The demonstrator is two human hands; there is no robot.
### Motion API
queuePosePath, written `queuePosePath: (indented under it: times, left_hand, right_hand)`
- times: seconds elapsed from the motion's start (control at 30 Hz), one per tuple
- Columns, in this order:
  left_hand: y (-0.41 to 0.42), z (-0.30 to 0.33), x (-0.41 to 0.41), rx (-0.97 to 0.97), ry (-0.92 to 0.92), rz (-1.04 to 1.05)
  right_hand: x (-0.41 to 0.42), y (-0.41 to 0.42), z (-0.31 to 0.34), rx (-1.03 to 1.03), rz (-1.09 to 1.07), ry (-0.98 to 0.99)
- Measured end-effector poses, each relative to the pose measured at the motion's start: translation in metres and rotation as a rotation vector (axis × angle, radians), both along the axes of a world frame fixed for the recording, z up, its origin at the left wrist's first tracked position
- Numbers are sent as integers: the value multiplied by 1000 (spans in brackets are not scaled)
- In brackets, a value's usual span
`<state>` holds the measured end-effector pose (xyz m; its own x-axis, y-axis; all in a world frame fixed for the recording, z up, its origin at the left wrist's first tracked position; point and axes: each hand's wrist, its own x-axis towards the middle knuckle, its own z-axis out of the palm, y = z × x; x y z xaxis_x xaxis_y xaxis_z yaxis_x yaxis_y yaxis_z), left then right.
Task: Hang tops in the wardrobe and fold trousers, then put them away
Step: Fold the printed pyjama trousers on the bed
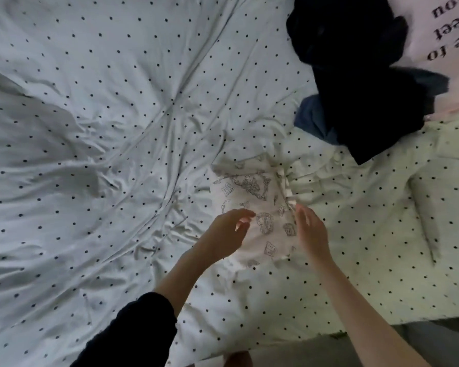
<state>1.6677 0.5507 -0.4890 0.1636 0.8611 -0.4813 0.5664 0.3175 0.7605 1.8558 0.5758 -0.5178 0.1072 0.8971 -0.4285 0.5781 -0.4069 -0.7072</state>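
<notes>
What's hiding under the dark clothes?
A blue garment pokes out from under the dark clothes, on the dotted cover. Anything else beneath is covered.

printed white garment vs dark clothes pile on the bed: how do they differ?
The printed white garment is pale with line drawings; the dark clothes pile is navy to black, plain. The garment lies fairly flat between the left hand and right hand; the pile is heaped and untouched, farther away at the right. Both rest on the dotted bedcover.
</notes>
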Motion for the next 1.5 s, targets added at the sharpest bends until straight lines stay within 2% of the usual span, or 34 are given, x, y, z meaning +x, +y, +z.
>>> queuePosePath:
  times: [0.1,0.23,0.43,0.57,0.67,0.8,0.9,1.03,1.17,1.3,1.37,1.5]
  left_hand:
    - [-14,-26,-19,18,257,-27]
    - [-35,-63,-36,65,573,-273]
    - [-4,-112,-28,190,718,-441]
    - [13,-157,-17,110,803,-531]
    - [18,-180,-9,67,830,-576]
    - [12,-185,-9,78,817,-617]
    - [12,-184,-5,83,814,-563]
    - [21,-173,-1,166,823,-485]
    - [35,-159,-11,249,732,-403]
    - [47,-122,-18,256,740,-348]
    - [50,-91,-24,377,720,-314]
    - [54,-41,-43,819,697,-185]
  right_hand:
    - [6,-9,-15,166,362,-188]
    - [-2,-12,-50,236,859,-474]
    - [-8,20,-104,207,1083,-642]
    - [10,47,-130,296,1215,-737]
    - [9,55,-147,286,1304,-773]
    - [6,50,-152,262,1367,-796]
    - [2,53,-149,221,1352,-798]
    - [-8,61,-145,329,1188,-732]
    - [-16,69,-142,520,1008,-630]
    - [-28,81,-102,534,955,-586]
    - [-30,83,-76,574,928,-556]
    - [-39,89,-20,837,846,-564]
